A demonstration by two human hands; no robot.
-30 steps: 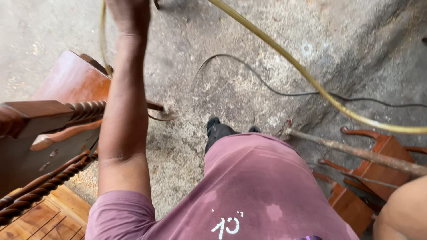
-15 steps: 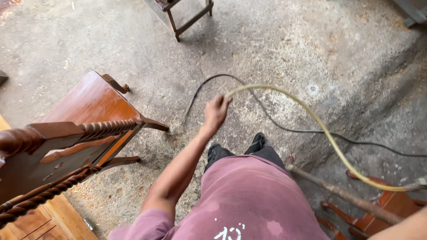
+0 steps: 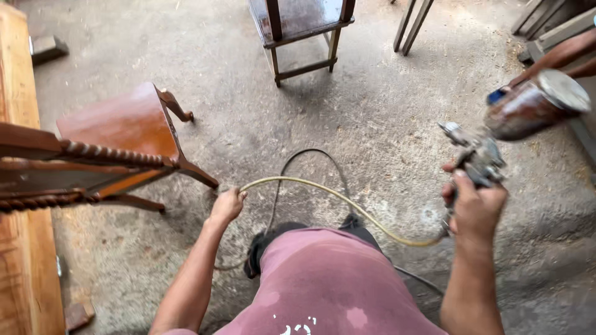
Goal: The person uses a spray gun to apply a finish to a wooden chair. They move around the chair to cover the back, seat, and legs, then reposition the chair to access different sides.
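Near the right edge of the frame, the right hand (image 3: 475,208) is wrapping its fingers tight around the grip of a grey spray gun (image 3: 475,155), which is pointing toward the upper left and carrying a stained brown cup (image 3: 535,104) with a pale round lid, tilting to the upper right. A yellowish hose (image 3: 329,195) is running from below the gun, sagging to the lower centre, then arching left into the left hand (image 3: 226,205), which is closing around its end just left of centre. A thin black cable (image 3: 310,152) is looping on the concrete floor (image 3: 372,99) behind the hose and passing down toward the person's dark shoes, which are peeking out above the pink shirt (image 3: 329,285) filling the bottom middle. At the left, a varnished wooden chair (image 3: 118,124) with twisted spindles is lying tipped over, its legs pointing right, near the left hand but not touching it. A dark wooden stool frame (image 3: 304,31) is standing at the top centre. In the upper right corner another person's forearm (image 3: 565,53) is reaching in behind the cup.
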